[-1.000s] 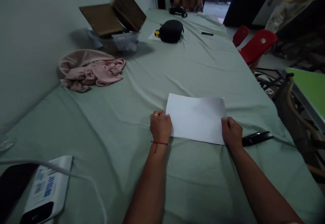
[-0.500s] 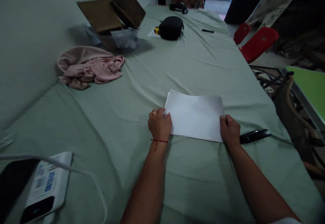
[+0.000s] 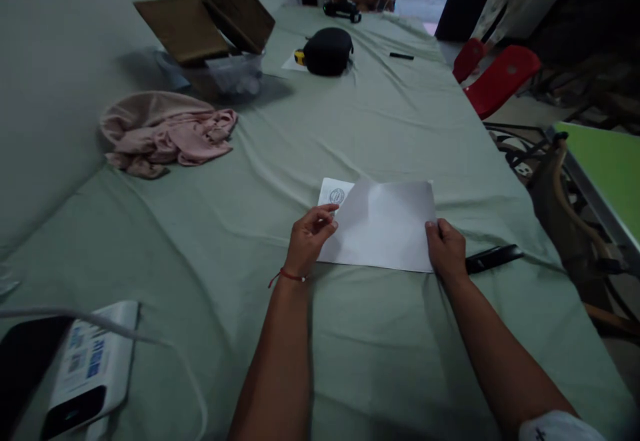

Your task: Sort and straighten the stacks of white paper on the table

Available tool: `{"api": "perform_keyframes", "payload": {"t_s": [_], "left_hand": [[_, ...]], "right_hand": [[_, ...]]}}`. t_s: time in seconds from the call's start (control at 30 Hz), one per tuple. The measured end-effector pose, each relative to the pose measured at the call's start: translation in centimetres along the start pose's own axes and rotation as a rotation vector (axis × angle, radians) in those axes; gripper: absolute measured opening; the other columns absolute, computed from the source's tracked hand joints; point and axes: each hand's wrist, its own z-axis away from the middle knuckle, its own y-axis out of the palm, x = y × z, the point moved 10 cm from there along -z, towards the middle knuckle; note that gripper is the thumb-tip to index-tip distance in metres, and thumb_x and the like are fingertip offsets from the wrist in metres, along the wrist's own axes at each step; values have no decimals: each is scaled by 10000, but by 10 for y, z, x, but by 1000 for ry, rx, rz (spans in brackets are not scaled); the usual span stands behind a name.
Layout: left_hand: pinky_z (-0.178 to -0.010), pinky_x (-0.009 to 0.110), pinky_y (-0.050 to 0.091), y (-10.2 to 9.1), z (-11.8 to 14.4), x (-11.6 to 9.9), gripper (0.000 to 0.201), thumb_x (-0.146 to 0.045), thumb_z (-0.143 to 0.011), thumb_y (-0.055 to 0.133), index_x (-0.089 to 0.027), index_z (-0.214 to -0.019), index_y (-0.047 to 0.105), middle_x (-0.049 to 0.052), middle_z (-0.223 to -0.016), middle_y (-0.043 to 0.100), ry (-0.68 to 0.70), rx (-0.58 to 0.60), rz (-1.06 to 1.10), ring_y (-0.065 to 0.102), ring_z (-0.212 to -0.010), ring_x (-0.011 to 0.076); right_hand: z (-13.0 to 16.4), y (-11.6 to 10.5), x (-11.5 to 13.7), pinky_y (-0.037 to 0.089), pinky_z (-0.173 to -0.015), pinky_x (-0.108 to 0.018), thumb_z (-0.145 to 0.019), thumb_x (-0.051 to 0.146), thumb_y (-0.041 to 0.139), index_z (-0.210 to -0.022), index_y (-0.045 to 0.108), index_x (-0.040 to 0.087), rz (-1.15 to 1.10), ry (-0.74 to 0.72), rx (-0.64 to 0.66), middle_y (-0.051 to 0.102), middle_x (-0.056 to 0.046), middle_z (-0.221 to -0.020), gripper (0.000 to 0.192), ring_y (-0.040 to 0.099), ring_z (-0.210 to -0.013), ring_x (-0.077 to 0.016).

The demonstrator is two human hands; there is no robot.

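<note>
Table [image 3: 380,334]: pale green cloth [image 3: 200,241] on top, creased all over. Far end: black device [image 3: 343,11]. Nearer: black rounded case [image 3: 329,51], yellow item [image 3: 299,57] just beside it; thin black stick [image 3: 401,56] to the right. Left, by the wall: clear bin [image 3: 237,82], bunched pink fabric [image 3: 185,135]. Near-left corner: white labelled unit [image 3: 83,357], dark slab [image 3: 30,354]. Right: long black object [image 3: 493,258]. White sheets [image 3: 390,227] mid-front, can't tell if fully resting.
</note>
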Motion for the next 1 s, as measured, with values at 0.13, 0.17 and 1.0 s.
{"api": "perform_keyframes", "payload": {"t_s": [0.13,0.17,1.0], "left_hand": [[-734,267,513,5,8,4,245,-283,-687,849,-189,-730,627,16,-853,719,-126,59,296,642,-763,144],[-683,244,506,8,10,5,255,-293,-685,863,-189,-739,636,-1,-804,698,-153,86,349,619,-706,124],[-578,218,406,-44,3,9,290,-481,-846,718,-206,-937,718,56,-913,736,-75,-345,249,564,-693,101]], "right_hand": [[0,-1,0,292,-587,-301,-936,437,509,-679,429,241,-80,1,0,420,43,-597,333,381,-589,-143],[0,-1,0,294,-585,-300,-935,427,508,-685,441,239,-92,-2,6,426,43,-600,320,383,-591,-143],[2,7,-8,340,-587,-282,-934,477,538,-740,483,232,-269,32,121,443,35,-661,317,397,-634,-142]]}}
